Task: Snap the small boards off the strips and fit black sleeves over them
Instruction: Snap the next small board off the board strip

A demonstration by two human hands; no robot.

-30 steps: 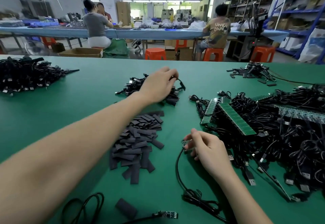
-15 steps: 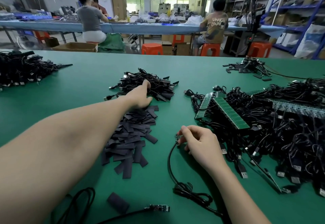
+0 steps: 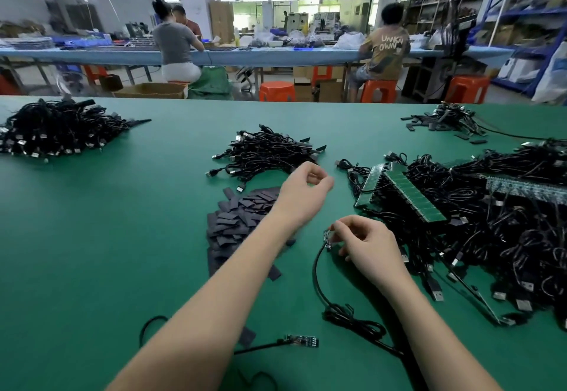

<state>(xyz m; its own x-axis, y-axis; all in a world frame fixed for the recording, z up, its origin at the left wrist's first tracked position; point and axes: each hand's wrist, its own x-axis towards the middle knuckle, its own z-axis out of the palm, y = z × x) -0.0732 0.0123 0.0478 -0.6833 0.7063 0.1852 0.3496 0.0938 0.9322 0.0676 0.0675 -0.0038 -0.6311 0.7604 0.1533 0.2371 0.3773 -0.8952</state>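
My right hand (image 3: 365, 246) pinches a small board (image 3: 327, 237) on the end of a black cable (image 3: 316, 271) that trails toward me. My left hand (image 3: 303, 189) hovers over the right edge of the black sleeve pile (image 3: 239, 218). Its thumb and curled fingers are pinched together, and a dark sliver that looks like a black sleeve shows between them. Green board strips (image 3: 411, 197) lie on the cable tangle to the right. Another board on a cable (image 3: 302, 340) lies near the front, beside a loose sleeve (image 3: 247, 337).
A finished cable pile (image 3: 267, 151) lies behind the sleeves and a bigger one (image 3: 52, 132) at far left. A dense cable tangle (image 3: 506, 243) fills the right side of the green table (image 3: 107, 237). A small heap (image 3: 448, 120) sits far right. People sit at the blue bench beyond.
My left hand left the far cable pile, dipped to the sleeve pile, then lifted and swung right toward my right hand. My right hand kept hold of the board.
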